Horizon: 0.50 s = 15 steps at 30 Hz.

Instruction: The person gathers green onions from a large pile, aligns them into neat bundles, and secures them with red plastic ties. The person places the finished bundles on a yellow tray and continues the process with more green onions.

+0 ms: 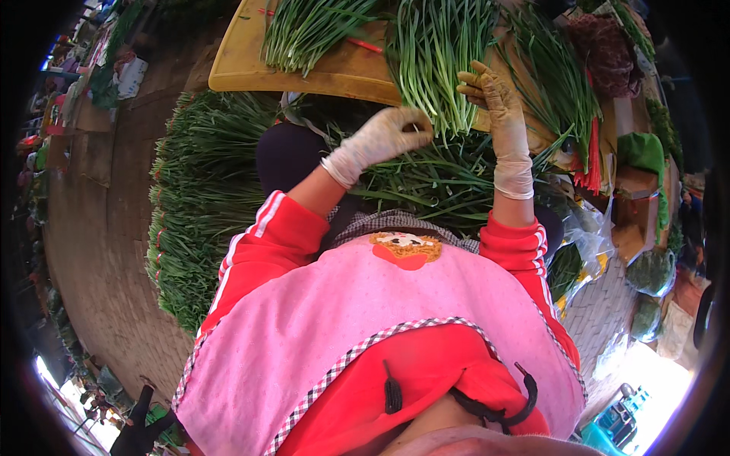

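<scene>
My left hand (393, 134), in a pale, stained glove, is curled into a loop just below the root ends of the middle bunch of garlic chives (442, 62). Whether anything thin sits between its fingertips cannot be made out. Beside that bunch, on its right, my right hand (493, 100) is raised in a matching glove with its fingers spread and nothing in them. The bunch lies on a yellow board (313, 80). Another bunch of chives (313, 34) rests to its left, and a third bunch (553, 80) to its right. Loose green leaves (433, 176) cover my lap.
A large stack of tied chives (211, 211) stands on the floor at my left. Red ties (365, 44) lie on the board, and red strips (590, 165) hang at its right. Clear plastic (593, 228) and a cardboard box (636, 188) are on the right.
</scene>
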{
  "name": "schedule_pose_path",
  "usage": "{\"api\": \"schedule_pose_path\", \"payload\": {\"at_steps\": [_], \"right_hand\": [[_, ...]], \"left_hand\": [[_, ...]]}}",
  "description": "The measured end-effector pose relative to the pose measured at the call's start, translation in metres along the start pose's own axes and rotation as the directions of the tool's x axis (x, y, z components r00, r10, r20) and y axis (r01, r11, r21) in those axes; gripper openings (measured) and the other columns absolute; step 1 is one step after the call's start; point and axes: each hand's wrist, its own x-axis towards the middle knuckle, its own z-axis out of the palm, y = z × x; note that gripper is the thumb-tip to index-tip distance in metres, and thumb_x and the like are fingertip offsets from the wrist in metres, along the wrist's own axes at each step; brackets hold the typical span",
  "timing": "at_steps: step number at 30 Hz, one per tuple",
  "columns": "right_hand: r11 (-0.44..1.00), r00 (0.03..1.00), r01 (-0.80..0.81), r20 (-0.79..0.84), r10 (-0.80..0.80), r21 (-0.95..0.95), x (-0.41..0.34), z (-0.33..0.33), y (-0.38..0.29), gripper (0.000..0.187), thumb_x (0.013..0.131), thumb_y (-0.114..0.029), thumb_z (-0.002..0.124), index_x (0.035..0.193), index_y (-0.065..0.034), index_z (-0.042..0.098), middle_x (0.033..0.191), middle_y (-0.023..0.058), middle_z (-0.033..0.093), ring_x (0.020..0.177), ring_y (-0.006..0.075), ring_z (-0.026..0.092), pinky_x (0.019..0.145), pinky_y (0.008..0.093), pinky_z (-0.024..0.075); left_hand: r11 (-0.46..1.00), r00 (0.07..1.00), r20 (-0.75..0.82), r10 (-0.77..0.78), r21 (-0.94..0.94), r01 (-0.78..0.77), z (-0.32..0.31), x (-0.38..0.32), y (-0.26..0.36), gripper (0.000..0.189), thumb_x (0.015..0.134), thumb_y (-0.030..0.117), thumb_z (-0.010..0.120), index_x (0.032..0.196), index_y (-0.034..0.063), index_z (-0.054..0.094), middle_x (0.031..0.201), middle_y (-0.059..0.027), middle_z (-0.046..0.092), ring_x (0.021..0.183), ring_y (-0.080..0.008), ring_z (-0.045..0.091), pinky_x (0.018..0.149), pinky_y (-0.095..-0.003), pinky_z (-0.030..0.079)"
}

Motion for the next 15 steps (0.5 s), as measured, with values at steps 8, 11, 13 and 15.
{"api": "schedule_pose_path", "payload": {"at_steps": [8, 11, 13, 15], "right_hand": [[0.948, 0.928, -0.100, 0.314, 0.199, -0.303, -0.061, -0.021, 0.031, 0.034, 0.097, -0.025, 0.062, 0.121, -0.0004, 0.064, 0.100, 0.0063, 0.070, 0.086, 0.0090, 0.062, 0.081, 0.0238, 0.0505], [0.800, 0.905, -0.361, 0.027, 0.424, -0.479, -0.072, -0.028, 0.034, 0.040, 0.096, -0.031, 0.063, 0.122, -0.0011, 0.063, 0.089, 0.0055, 0.071, 0.074, 0.0090, 0.062, 0.072, 0.0237, 0.0509], [0.726, 0.844, -0.378, 0.108, 0.525, -0.574, -0.076, -0.020, 0.041, 0.055, 0.093, -0.039, 0.064, 0.133, -0.0011, 0.055, 0.079, 0.0056, 0.070, 0.061, 0.0106, 0.061, 0.063, 0.0226, 0.0498], [0.748, 0.803, -0.350, 0.231, 0.550, -0.564, -0.077, 0.003, 0.060, 0.060, 0.095, -0.036, 0.063, 0.139, 0.0008, 0.047, 0.078, 0.0064, 0.069, 0.055, 0.0088, 0.056, 0.056, 0.0216, 0.0467]], "left_hand": [[0.909, 0.772, 0.602, 0.205, 0.175, -0.378, 0.037, -0.022, 0.000, 0.043, 0.086, 0.018, 0.067, 0.128, 0.0124, 0.062, 0.135, -0.0128, 0.057, 0.121, -0.0310, 0.056, 0.102, -0.0378, 0.045], [0.993, 0.770, 0.638, 0.029, 0.071, -0.097, 0.004, -0.021, 0.005, 0.032, 0.092, 0.019, 0.064, 0.121, 0.0061, 0.066, 0.120, -0.0119, 0.067, 0.111, -0.0244, 0.063, 0.097, -0.0340, 0.048], [0.986, 0.989, 0.149, 0.023, -0.169, 0.003, -0.026, -0.013, -0.002, 0.024, 0.093, 0.019, 0.064, 0.110, 0.0034, 0.070, 0.106, -0.0070, 0.070, 0.091, -0.0142, 0.065, 0.085, -0.0278, 0.051], [0.955, 0.890, -0.366, -0.272, 0.012, 0.297, -0.047, 0.004, -0.016, 0.019, 0.095, 0.015, 0.060, 0.103, 0.0006, 0.069, 0.094, -0.0088, 0.071, 0.078, -0.0136, 0.065, 0.074, -0.0261, 0.054]]}}
